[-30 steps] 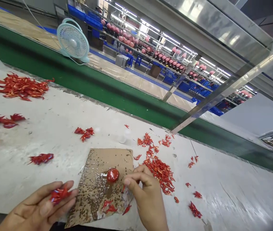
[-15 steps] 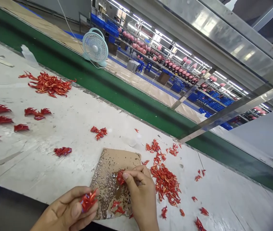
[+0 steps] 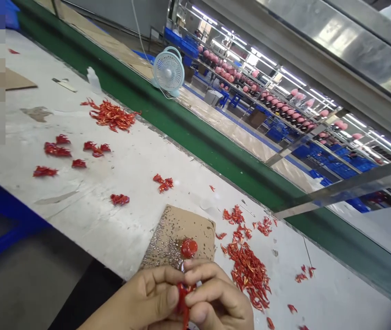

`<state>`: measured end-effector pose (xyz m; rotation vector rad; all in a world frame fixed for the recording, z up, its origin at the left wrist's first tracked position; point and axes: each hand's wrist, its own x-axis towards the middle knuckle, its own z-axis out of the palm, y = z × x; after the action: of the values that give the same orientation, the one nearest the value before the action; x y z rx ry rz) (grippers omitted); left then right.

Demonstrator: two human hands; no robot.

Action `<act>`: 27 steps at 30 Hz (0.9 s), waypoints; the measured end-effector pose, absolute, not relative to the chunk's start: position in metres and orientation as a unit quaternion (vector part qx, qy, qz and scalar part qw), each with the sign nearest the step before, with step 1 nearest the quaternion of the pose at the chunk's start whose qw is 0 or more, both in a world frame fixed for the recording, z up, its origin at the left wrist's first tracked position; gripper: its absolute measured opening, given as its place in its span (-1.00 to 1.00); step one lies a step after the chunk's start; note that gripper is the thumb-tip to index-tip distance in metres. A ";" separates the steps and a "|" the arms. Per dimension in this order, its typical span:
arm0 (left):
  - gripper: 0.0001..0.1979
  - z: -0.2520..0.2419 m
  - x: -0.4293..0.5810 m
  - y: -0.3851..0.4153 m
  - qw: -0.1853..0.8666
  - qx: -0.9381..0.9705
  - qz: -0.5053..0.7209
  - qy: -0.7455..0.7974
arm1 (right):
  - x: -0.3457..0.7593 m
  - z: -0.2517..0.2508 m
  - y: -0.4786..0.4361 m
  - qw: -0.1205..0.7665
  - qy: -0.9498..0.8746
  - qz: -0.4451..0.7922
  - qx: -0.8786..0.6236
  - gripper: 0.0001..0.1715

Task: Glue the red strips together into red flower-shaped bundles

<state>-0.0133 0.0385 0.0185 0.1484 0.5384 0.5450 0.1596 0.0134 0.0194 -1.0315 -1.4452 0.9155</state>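
My left hand (image 3: pixel 140 300) and my right hand (image 3: pixel 216 298) meet at the bottom of the view, both pinched on a small cluster of red petal pieces (image 3: pixel 182 300). Just beyond my fingers lies a brown cardboard square (image 3: pixel 171 229) speckled with glue drops, with a round red blob (image 3: pixel 189 248) on it. A loose heap of red petal pieces (image 3: pixel 248 272) lies to the right of my right hand.
Finished red clusters (image 3: pixel 120 199) are scattered over the white worktable (image 3: pixel 130 160), with another petal heap (image 3: pixel 111 115) farther left. A green conveyor belt (image 3: pixel 198 137) runs behind the table. A small pale fan (image 3: pixel 168 72) stands beyond it. Racks of pink items (image 3: pixel 267 98) fill the background.
My two hands have come together on the red cluster, the right one leaving the cardboard. The view has swung left, so everything has shifted right.
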 end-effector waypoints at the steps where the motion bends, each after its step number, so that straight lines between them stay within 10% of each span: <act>1: -0.84 0.019 -0.013 0.038 0.928 0.074 0.264 0.253 | 0.159 0.018 0.013 0.548 -0.596 0.384 -0.443 -0.81; 27: -0.72 0.005 -0.004 0.024 0.910 0.100 0.246 0.319 | 0.151 0.002 -0.006 0.562 -0.575 0.351 -0.480 -0.88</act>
<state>-0.0040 0.0242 0.0054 0.2054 0.6579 0.5064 0.1512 -0.0060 0.0023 -1.1305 -1.3550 0.8271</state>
